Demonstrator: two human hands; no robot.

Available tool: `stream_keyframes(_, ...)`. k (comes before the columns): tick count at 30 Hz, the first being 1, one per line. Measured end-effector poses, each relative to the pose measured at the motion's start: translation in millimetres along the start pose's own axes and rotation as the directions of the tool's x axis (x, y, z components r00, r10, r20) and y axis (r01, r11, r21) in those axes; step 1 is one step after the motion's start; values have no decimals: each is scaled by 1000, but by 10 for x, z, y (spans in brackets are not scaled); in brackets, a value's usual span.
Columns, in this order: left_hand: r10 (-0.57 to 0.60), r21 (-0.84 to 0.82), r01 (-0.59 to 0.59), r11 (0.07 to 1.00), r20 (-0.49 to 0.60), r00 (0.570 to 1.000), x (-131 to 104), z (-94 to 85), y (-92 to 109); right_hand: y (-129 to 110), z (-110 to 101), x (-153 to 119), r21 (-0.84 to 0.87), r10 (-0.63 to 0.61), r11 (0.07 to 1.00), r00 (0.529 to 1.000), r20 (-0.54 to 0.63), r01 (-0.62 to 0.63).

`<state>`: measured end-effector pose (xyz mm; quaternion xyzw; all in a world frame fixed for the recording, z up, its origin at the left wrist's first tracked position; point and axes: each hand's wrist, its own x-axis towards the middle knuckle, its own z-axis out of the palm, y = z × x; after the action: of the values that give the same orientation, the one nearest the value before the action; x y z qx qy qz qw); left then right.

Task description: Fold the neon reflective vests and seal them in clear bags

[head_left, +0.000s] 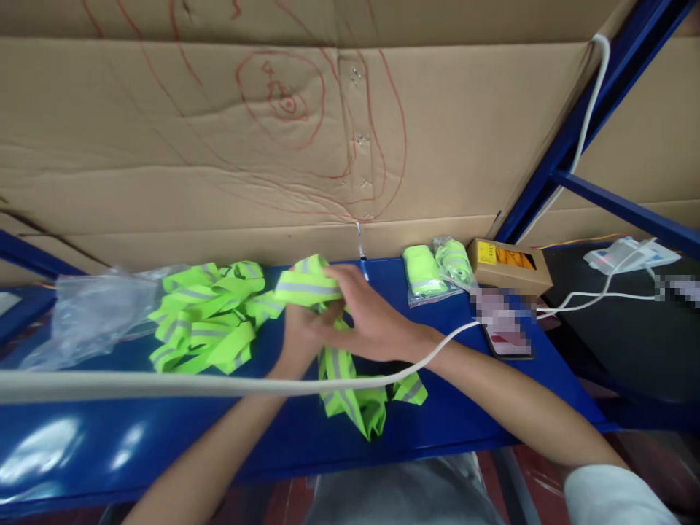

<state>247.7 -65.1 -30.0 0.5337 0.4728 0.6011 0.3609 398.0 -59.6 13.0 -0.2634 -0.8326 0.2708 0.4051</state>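
Observation:
Neon yellow-green strap with a grey stripe (309, 286) is bunched in my two hands above the blue table (437, 408). My left hand (302, 332) is closed on it from below, its fingers partly hidden. My right hand (372, 317) crosses close beside it, fingers curved round the same strap at the top. A loose heap of the strap (211, 317) lies left of my hands, joined to the held part. More strap (355, 401) hangs and lies below my hands, near the table's front edge.
Clear plastic bags (103, 310) lie at the left. Bagged neon rolls (424, 271), a cardboard box (511, 266) with orange contents and a phone (508, 343) are at the right. A white cable (219, 384) crosses before my forearms. Cardboard (219, 146) walls the back.

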Motion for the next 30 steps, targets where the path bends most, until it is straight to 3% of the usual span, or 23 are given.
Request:
stream_keyframes(2, -52, -33, 49, 998, -85, 995, 147, -147, -66, 78, 17, -143, -129, -99, 984, 981, 164, 121)
stream_keyframes(3, -74, -45, 69, 997, -116, 991, 202, -231, -84, 135, 4, -245, -188, -77, 975, 974, 211, 118)
stream_keyframes(8, -280, -143, 257, 956, -177, 943, 352, -670, -24, 395, -247, -828, -345, 209, 934, 927, 311, -95)
stream_keyframes(10, -306, -172, 272, 947, -218, 927, 399, -849, 55, 416, -388, -996, -322, 234, 937, 932, 277, -139)
stream_keyframes(15, -226, -118, 202, 972, -249, 942, 481, -1296, 274, 413, -627, -1149, -240, 209, 957, 960, 185, -163)
stream_keyframes(17, -76, -17, 75, 997, -366, 928, 448, -1414, 340, 459, -652, -1151, -189, 218, 962, 970, 106, -196)
stream_keyframes(18, 70, 97, -30, 995, -433, 899, 403, -1432, 364, 489, -653, -1148, -154, 227, 964, 972, 62, -215)
stream_keyframes(20, 426, 395, -250, 884, -461, 779, 244, -1351, 385, 542, -639, -1137, -79, 269, 960, 963, -13, -269)
stream_keyframes(21, 559, 525, -327, 786, -378, 738, 129, -1246, 380, 557, -629, -1130, -43, 303, 952, 952, -38, -304)
stream_keyframes(22, 630, 594, -390, 704, -267, 729, -5, -1101, 363, 561, -618, -1121, -13, 339, 940, 939, -55, -340)
stream_keyframes(23, 639, 622, -460, 634, -86, 764, -152, -923, 335, 555, -608, -1112, 11, 375, 927, 925, -67, -375)
stream_keyframes(24, 495, 623, -464, 630, 138, 858, -301, -726, 297, 540, -599, -1102, 30, 404, 915, 912, -77, -403)
stream_keyframes(25, 346, 605, -467, 645, 313, 884, -443, -522, 254, 519, -592, -1093, 44, 425, 905, 901, -88, -423)
stream_keyframes(26, 215, 571, -486, 662, 477, 852, -566, -326, 211, 496, -587, -1085, 58, 439, 898, 893, -97, -435)
stream_keyframes(27, 146, 531, -493, 689, 565, 812, -662, -153, 174, 475, -585, -1079, 74, 446, 895, 889, -102, -441)
stream_keyframes(30, 14, 468, -452, 760, 683, 731, -751, 148, 144, 449, -601, -1077, 123, 452, 889, 888, -79, -442)
